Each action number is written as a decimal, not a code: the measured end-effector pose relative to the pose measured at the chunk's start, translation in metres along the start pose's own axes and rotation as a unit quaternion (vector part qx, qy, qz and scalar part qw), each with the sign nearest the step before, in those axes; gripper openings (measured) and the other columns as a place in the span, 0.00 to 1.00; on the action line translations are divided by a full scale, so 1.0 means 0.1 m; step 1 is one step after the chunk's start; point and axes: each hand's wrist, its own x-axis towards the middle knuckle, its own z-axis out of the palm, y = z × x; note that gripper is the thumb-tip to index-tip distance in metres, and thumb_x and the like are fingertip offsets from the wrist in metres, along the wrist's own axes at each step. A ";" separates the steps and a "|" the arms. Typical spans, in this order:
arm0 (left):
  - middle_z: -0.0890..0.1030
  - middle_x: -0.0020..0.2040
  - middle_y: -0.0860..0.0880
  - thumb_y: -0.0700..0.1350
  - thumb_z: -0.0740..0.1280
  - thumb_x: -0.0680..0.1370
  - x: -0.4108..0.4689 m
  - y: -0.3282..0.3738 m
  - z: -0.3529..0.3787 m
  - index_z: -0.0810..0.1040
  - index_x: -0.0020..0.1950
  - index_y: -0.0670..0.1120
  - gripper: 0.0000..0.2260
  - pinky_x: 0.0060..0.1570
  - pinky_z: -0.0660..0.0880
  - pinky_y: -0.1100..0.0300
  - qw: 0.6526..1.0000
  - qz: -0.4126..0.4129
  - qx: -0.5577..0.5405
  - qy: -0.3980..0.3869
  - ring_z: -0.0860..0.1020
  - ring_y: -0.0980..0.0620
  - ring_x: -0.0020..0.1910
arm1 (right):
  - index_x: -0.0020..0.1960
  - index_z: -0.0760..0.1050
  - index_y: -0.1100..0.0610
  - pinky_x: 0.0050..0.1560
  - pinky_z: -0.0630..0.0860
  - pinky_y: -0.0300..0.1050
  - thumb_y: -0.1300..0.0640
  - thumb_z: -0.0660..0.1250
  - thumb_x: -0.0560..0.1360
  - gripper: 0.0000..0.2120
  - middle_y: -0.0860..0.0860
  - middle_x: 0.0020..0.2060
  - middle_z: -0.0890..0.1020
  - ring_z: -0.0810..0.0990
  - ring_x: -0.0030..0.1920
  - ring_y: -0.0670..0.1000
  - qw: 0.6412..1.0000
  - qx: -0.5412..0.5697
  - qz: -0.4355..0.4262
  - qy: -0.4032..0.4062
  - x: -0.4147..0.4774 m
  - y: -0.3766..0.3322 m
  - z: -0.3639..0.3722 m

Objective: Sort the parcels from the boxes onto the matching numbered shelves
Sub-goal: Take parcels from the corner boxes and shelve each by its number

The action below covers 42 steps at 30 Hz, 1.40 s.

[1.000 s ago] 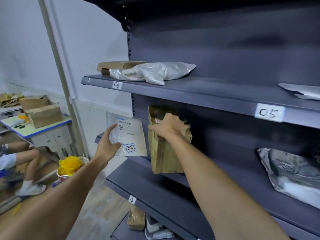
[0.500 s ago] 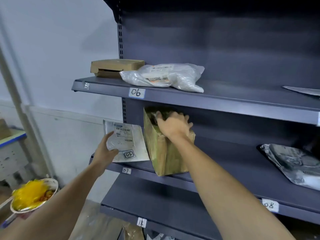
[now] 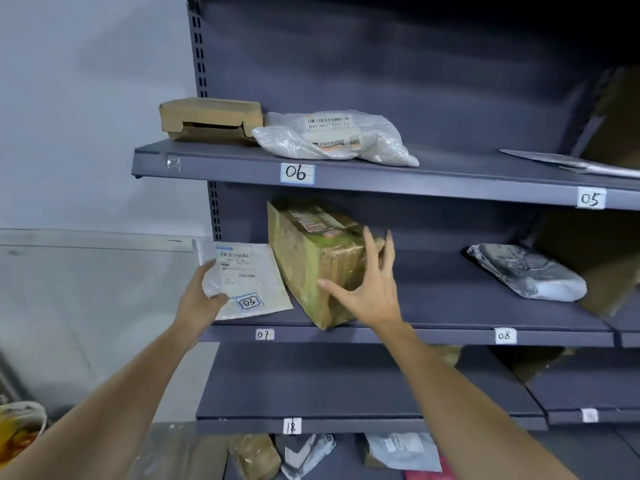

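A taped brown cardboard parcel [image 3: 311, 261] rests on the shelf labelled 07 [image 3: 265, 334], one corner at the front edge. My right hand [image 3: 367, 289] is spread open just in front of its right side, fingers straight, thumb near the box face. My left hand [image 3: 199, 299] holds a flat white envelope parcel [image 3: 242, 278] marked 03, left of the brown parcel and in front of the same shelf.
Shelf 06 [image 3: 297, 173] above carries a flat cardboard box [image 3: 207, 119] and a white plastic bag parcel [image 3: 332, 138]. A grey bag parcel [image 3: 526, 271] lies over label 08 [image 3: 505, 336]. Shelf 18 [image 3: 291, 426] juts out below, with several parcels underneath.
My right hand has let go of the brown parcel, which now rests on shelf 07, and has drawn back with fingers spread. The left hand still holds the 03 envelope.
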 end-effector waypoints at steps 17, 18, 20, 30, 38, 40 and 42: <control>0.76 0.59 0.51 0.33 0.64 0.77 0.42 -0.24 -0.39 0.67 0.75 0.54 0.29 0.50 0.70 0.58 0.997 -0.046 0.005 0.057 0.76 0.48 0.53 | 0.77 0.43 0.39 0.45 0.82 0.56 0.27 0.70 0.65 0.52 0.56 0.77 0.47 0.75 0.62 0.61 0.992 -0.111 -0.046 0.040 0.20 -0.61 1.12; 0.76 0.60 0.51 0.33 0.64 0.77 0.44 -0.25 -0.39 0.67 0.75 0.54 0.29 0.51 0.69 0.58 0.997 -0.048 0.007 0.058 0.76 0.49 0.53 | 0.77 0.44 0.39 0.43 0.82 0.56 0.26 0.70 0.65 0.52 0.56 0.77 0.48 0.75 0.62 0.61 0.991 -0.112 -0.054 0.050 0.22 -0.60 1.15; 0.75 0.61 0.51 0.33 0.64 0.77 0.48 -0.27 -0.38 0.67 0.75 0.55 0.29 0.53 0.69 0.57 0.997 -0.049 0.016 0.058 0.75 0.49 0.53 | 0.77 0.45 0.39 0.40 0.82 0.55 0.26 0.70 0.64 0.53 0.56 0.76 0.50 0.76 0.61 0.61 0.988 -0.115 -0.072 0.069 0.24 -0.57 1.18; 0.75 0.62 0.52 0.32 0.64 0.77 0.40 -0.29 -0.41 0.68 0.74 0.55 0.29 0.41 0.72 0.62 0.998 -0.027 0.008 0.065 0.78 0.55 0.47 | 0.79 0.40 0.37 0.47 0.83 0.57 0.29 0.71 0.67 0.53 0.54 0.79 0.46 0.72 0.67 0.60 0.989 -0.094 -0.106 0.041 0.19 -0.48 1.08; 0.75 0.63 0.52 0.31 0.64 0.77 0.16 -0.26 -0.67 0.68 0.74 0.55 0.30 0.53 0.74 0.53 0.999 -0.002 -0.028 0.037 0.77 0.50 0.51 | 0.78 0.32 0.37 0.74 0.55 0.66 0.34 0.63 0.77 0.46 0.51 0.79 0.33 0.48 0.81 0.58 0.989 -0.125 -0.077 0.010 -0.15 -0.47 0.89; 0.76 0.62 0.51 0.31 0.63 0.77 0.06 -0.26 -0.77 0.68 0.74 0.56 0.30 0.49 0.75 0.50 0.999 0.001 -0.033 0.039 0.75 0.48 0.49 | 0.78 0.31 0.37 0.75 0.53 0.68 0.36 0.62 0.79 0.45 0.50 0.79 0.32 0.43 0.81 0.59 0.989 -0.145 -0.029 -0.010 -0.29 -0.49 0.88; 0.75 0.61 0.51 0.32 0.63 0.78 -0.03 -0.27 -0.89 0.67 0.74 0.56 0.29 0.43 0.74 0.55 0.998 -0.004 -0.044 0.052 0.76 0.48 0.49 | 0.78 0.31 0.38 0.76 0.50 0.70 0.38 0.62 0.79 0.44 0.51 0.80 0.33 0.39 0.80 0.59 0.986 -0.161 0.014 -0.045 -0.43 -0.54 0.88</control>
